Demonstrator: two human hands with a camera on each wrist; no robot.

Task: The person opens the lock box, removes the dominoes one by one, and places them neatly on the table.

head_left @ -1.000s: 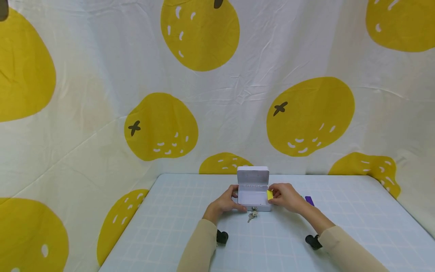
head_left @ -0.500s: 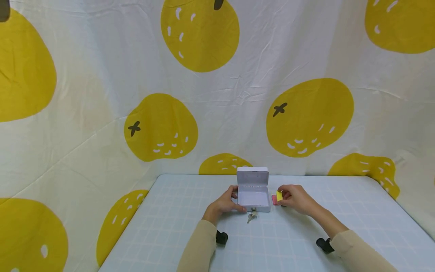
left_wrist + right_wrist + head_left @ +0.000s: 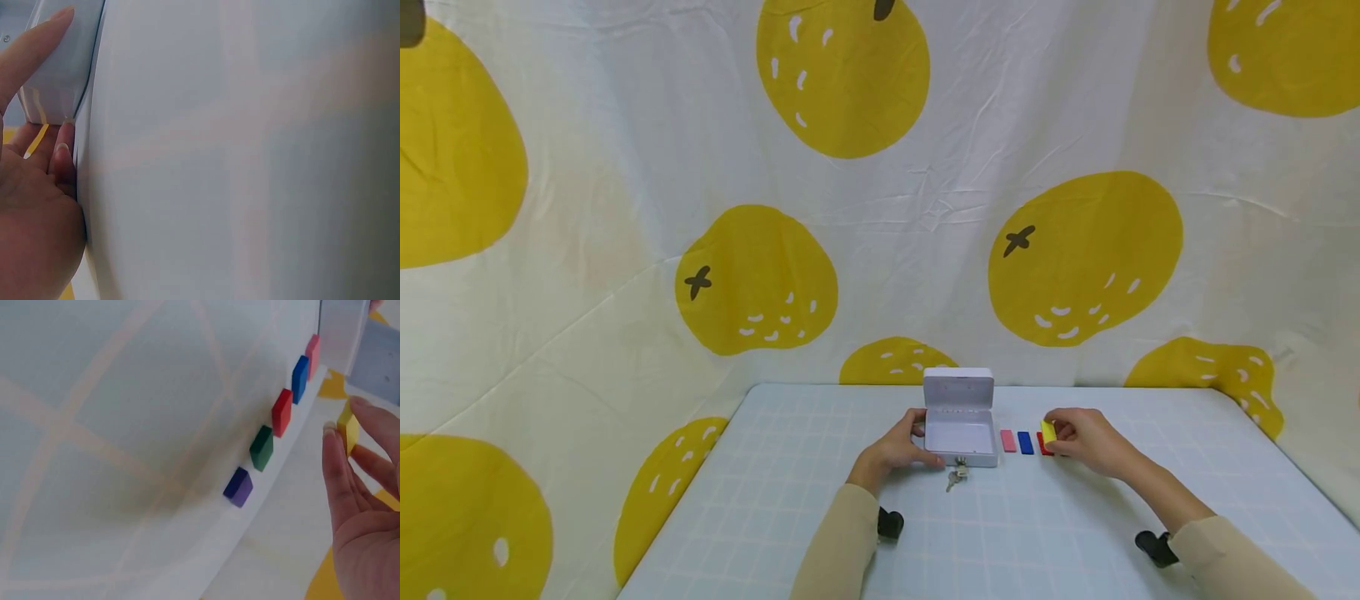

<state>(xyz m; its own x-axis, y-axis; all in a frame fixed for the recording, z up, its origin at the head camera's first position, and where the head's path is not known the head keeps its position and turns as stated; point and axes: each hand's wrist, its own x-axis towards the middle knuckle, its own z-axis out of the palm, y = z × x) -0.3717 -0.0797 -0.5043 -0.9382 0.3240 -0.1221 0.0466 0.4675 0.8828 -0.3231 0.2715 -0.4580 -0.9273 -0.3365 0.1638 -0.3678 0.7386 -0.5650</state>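
Note:
A small white metal cash box [image 3: 977,459] stands on the table with its lid raised. My left hand [image 3: 895,444] holds its left front corner, thumb along the front and fingers at the side. In the left wrist view the thumb [image 3: 39,47] lies against the box wall. My right hand [image 3: 1093,439] pinches a yellow rectangular block [image 3: 349,428] between thumb and fingertips. In the head view this block overlaps a red block [image 3: 1042,443]. Between it and the box lie a blue block [image 3: 1026,442] and a pink block [image 3: 1008,441].
Keys [image 3: 953,477] hang at the lock on the box's front. The right wrist view shows a green block [image 3: 262,449] and a purple block [image 3: 238,487] continuing the row; the right hand hides them from the head camera. A fruit-print curtain [image 3: 910,275] hangs behind the table [image 3: 820,433].
My right hand has carried the yellow block rightward from the box's right edge, past the pink and blue blocks, to the red one. The left hand and the box stay put.

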